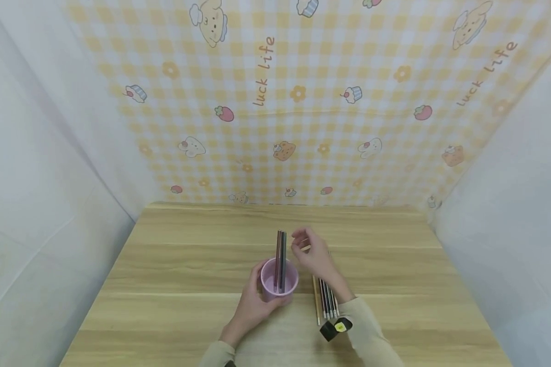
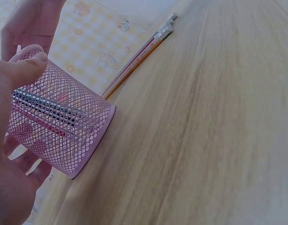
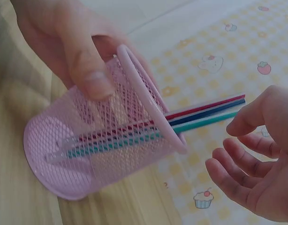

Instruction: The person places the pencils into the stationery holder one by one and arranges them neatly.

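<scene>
My left hand (image 1: pixel 252 306) grips a pink mesh pencil cup (image 3: pixel 97 136) around its side, with the thumb near the rim. The cup stands upright on the wooden table. Inside it, red, blue and teal pencils (image 3: pixel 205 121) lean together, their upper ends sticking out above the rim. Just to the right of those ends is my right hand (image 1: pixel 314 255), its fingers loosely bent and nothing held between them. Several more pencils (image 1: pixel 328 300) lie side by side on the table beneath my right forearm, which partly hides them.
A yellow-brown pencil (image 1: pixel 316 300) lies at the left of the loose group. The wooden table (image 1: pixel 188 255) ends at a checked cloth backdrop (image 1: pixel 257 168), with white cloth walls at left and right. A black strap with a yellow label (image 1: pixel 340 326) is by my right sleeve.
</scene>
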A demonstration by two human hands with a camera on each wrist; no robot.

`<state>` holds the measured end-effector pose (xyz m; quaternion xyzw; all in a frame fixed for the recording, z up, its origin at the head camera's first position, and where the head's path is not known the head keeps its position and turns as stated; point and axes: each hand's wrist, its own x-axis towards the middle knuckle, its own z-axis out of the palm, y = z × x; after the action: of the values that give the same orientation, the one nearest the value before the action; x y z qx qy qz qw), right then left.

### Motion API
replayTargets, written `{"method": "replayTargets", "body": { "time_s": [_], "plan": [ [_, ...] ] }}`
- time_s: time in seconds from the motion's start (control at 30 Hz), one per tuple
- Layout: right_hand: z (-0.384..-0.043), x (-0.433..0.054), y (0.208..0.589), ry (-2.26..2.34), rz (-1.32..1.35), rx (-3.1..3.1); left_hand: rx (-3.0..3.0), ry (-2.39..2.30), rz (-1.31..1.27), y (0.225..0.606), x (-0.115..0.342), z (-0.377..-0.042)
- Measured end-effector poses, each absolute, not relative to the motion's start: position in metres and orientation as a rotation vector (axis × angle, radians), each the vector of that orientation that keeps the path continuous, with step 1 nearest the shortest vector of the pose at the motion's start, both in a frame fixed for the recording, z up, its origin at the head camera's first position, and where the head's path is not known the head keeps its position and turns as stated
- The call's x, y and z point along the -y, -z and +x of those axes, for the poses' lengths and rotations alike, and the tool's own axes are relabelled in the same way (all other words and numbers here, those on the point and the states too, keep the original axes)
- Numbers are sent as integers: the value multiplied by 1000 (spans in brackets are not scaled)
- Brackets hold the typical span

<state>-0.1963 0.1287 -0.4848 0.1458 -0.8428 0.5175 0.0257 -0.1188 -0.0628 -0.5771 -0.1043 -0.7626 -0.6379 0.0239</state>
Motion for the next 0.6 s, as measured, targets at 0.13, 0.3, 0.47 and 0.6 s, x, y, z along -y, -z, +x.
{"method": "replayTargets", "body": {
  "time_s": [0.13, 0.3, 0.47, 0.6],
  "plan": [
    [-200, -140, 484, -1561, 412, 2627, 2357, 1960, -322, 577, 63, -119],
    [-204, -156, 488, -1534, 328, 2680, 2353, 1962, -326, 577, 63, -119],
    [-209, -172, 496, -1509, 245, 2735, 2363, 1972, -324, 577, 64, -119],
    [-211, -184, 504, -1482, 182, 2756, 2371, 1979, -321, 575, 64, -119]
  ]
}}
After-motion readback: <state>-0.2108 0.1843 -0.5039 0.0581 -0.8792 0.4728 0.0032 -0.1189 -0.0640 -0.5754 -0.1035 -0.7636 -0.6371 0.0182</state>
